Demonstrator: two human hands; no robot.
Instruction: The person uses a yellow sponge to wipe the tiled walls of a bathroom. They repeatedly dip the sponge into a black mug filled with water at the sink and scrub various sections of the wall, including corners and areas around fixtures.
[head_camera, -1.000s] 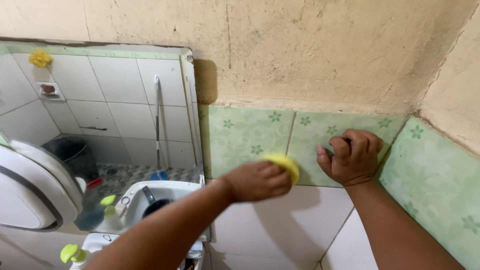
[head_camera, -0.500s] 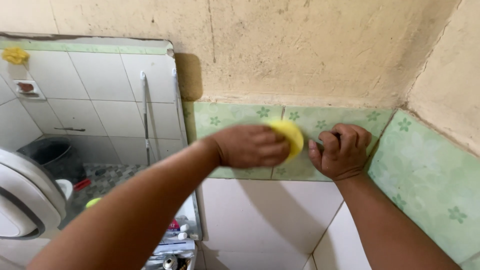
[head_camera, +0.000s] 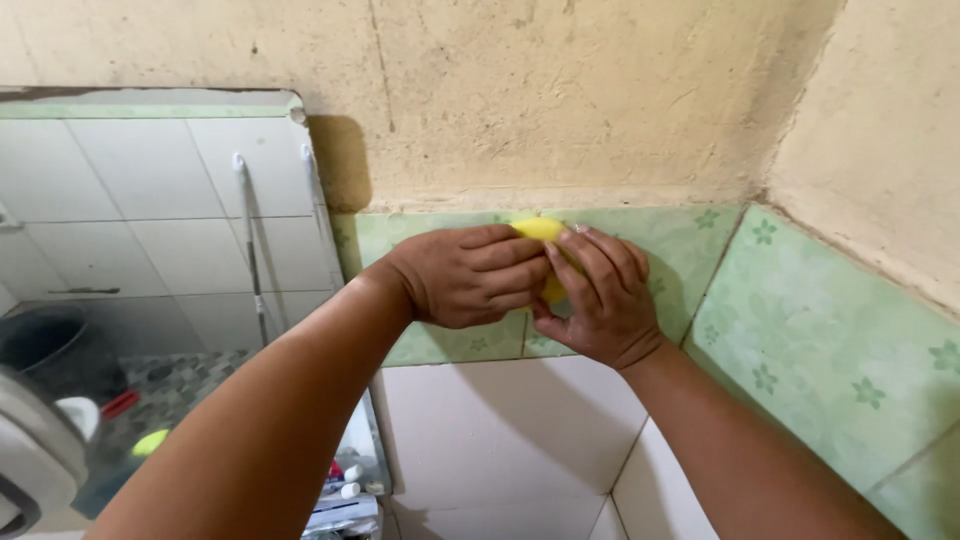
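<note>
Right hand (head_camera: 592, 300) moved onto yellow sponge (head_camera: 541, 231); left hand (head_camera: 470, 275) fingers overlap.

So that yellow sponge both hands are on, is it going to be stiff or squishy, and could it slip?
The yellow sponge is probably soft: it is almost hidden between the left hand and right hand. Likely light, being small. Whether it is wet cannot be seen, so slip against the green tile is uncertain.
</note>
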